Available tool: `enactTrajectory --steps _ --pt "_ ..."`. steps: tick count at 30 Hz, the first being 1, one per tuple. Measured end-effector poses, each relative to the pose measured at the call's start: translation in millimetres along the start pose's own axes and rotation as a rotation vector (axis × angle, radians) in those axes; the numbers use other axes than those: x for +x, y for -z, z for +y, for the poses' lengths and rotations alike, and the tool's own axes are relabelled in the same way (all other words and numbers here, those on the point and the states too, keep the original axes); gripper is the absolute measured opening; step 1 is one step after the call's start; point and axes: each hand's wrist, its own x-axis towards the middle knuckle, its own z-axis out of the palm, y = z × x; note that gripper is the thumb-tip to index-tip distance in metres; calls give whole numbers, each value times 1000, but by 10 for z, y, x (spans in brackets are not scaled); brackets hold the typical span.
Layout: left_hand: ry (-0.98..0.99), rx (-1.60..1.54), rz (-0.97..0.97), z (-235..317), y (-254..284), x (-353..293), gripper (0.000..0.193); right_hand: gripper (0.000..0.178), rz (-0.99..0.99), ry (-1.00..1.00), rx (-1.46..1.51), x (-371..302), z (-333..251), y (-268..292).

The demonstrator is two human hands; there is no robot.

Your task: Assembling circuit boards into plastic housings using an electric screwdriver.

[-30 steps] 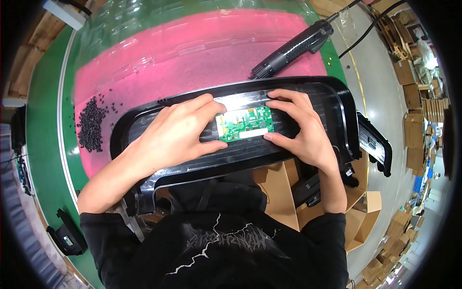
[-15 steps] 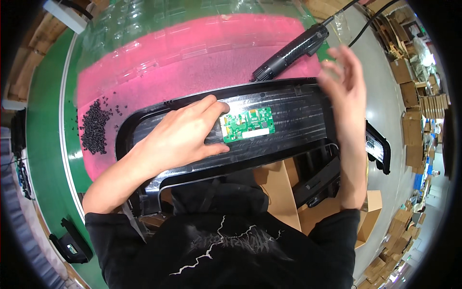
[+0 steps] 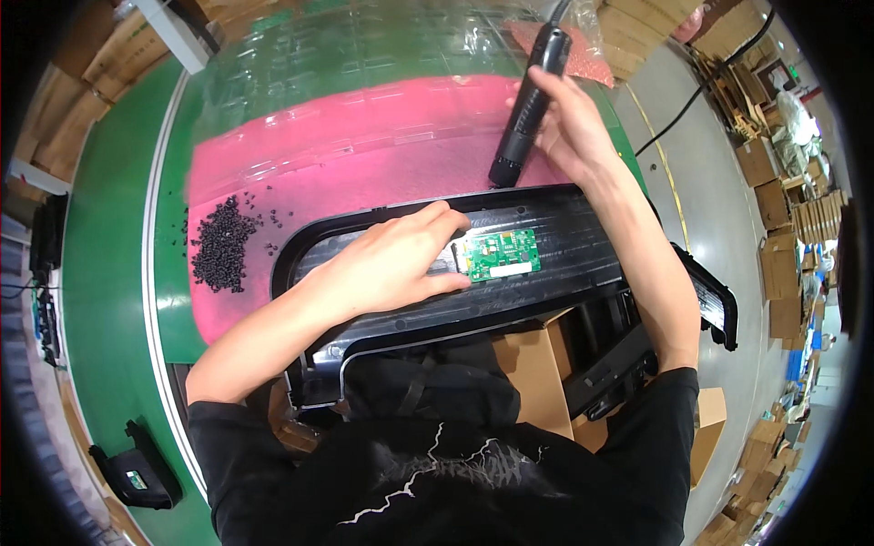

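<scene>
A green circuit board [image 3: 503, 247] lies inside a long black plastic housing [image 3: 575, 229] with a raised rim. My left hand [image 3: 393, 259] has its thumb and forefinger at two corners of the board's left end, holding it against the housing. Beyond the housing's far rim, my right hand [image 3: 575, 132] grips a black electric screwdriver [image 3: 521, 127], thumb on top and fingers partly hidden behind it. The screwdriver's wide end points down toward me, close to the rim, and its cord runs off at the top.
Small black screws [image 3: 221, 246] are heaped on a pink mat [image 3: 364, 168] at the left. Clear plastic trays [image 3: 364, 73] lie at the back. A cardboard box [image 3: 537, 373] with black parts stands near me. Another black part [image 3: 715, 296] sits at the right.
My right hand has moved left and closed on the electric screwdriver, turning it more upright. My left hand stays at the circuit board. The whole view has shifted.
</scene>
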Motion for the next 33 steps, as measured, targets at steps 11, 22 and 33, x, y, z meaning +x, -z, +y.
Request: enactTrajectory --steps 11,22,33 --pt "-202 -493 284 -17 143 -11 25 52 -368 381 548 -801 -302 -488" --pt "-306 -6 531 -3 90 -78 9 67 -88 544 345 -1105 -120 -725" --pt "-368 12 518 -24 121 -87 30 59 -134 682 356 -1175 -86 -695"
